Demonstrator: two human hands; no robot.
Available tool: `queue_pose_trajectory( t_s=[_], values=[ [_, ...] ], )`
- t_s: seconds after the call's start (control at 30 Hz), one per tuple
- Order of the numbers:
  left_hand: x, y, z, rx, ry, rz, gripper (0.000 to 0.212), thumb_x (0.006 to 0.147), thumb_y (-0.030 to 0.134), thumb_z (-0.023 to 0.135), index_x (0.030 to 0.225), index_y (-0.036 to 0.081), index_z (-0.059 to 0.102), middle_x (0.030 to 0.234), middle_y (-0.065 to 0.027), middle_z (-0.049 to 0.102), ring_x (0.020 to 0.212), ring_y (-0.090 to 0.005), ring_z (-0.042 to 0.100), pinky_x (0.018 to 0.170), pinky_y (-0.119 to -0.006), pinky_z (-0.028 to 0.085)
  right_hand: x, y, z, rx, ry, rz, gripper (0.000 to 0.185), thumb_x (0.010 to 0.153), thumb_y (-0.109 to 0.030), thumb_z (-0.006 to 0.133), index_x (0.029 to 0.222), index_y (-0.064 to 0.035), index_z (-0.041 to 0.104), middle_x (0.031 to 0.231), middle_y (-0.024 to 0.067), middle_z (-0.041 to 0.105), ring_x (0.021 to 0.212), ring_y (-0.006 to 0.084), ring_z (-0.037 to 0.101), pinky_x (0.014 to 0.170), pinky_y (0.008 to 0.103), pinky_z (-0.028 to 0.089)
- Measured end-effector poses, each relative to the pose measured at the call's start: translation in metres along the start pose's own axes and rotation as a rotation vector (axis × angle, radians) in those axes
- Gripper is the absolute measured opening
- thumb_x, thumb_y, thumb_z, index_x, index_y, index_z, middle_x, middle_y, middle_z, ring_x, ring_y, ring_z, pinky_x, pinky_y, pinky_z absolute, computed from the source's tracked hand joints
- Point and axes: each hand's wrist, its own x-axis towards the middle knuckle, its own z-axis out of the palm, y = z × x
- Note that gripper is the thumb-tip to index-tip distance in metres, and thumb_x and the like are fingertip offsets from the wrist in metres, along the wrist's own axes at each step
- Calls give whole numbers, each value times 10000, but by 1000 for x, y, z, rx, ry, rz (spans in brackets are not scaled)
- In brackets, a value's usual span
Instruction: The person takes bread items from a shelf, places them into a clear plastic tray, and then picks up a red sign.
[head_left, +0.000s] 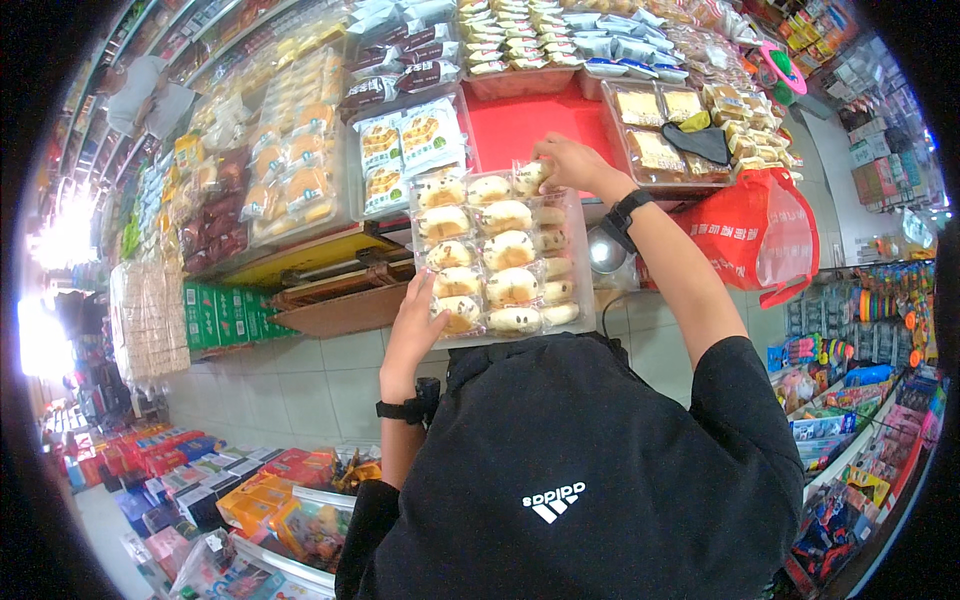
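Before my body is a clear plastic tray (579, 289) of individually wrapped, round pale buns with browned spots. The buns stand in rows, with a lower layer showing on the right. My right hand (574, 163) reaches over the tray's far end, fingers on a wrapped bun (528, 177) in the top corner. On the near left side, my left hand (415, 322) holds the tray's edge, its thumb and fingertips against a wrapped bun (457, 313). Part of the tray's left rim is hidden behind that hand. Both wrists wear black straps.
Beyond the tray, a red display surface (525, 127) lies between a tray of white-wrapped pastries (401, 146) and a tray of packaged cakes (652, 150) with a dark glove-like item on it. A red bag (739, 232) hangs at right. Another person (142, 94) stands far left.
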Motion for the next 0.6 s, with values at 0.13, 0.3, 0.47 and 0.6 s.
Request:
queue_pose_trajectory(
  t_s=[0.13, 0.3, 0.47, 0.6],
  values=[
    [-4, -1, 1, -9, 19, 7, 630, 807, 111, 653, 1368, -24, 399, 1475, -193, 337, 1315, -371, 388, 1072, -385, 352, 1, -18, -11, -169, -42, 58, 435, 652, -217, 794, 1025, -104, 602, 967, 104, 602, 975, 330, 577, 795, 435, 490],
    [-2, -2, 2, 29, -30, -13, 670, 859, 155, 652, 1438, 45, 332, 1503, -171, 298, 1370, -345, 327, 1098, -382, 327, -7, 1, 18, -240, 94, 44, 328, 668, -190, 742, 966, -96, 641, 933, 99, 623, 974, 321, 571, 810, 429, 485],
    [-1, 3, -3, -4, -4, -21, 629, 812, 104, 651, 1370, -28, 394, 1478, -175, 341, 1311, -363, 396, 1072, -385, 354, -6, -14, 11, -350, -42, 119, 377, 654, -181, 757, 1013, -119, 656, 996, 82, 622, 972, 304, 578, 839, 410, 495],
    [0, 1, -7, -27, -35, -22, 599, 829, 107, 642, 1366, -18, 407, 1466, -169, 359, 1303, -360, 406, 1067, -383, 360, -16, -20, 21, -324, 92, 115, 496, 654, -132, 763, 1127, -119, 613, 1060, 83, 599, 1022, 308, 563, 857, 417, 490]
  ],
)
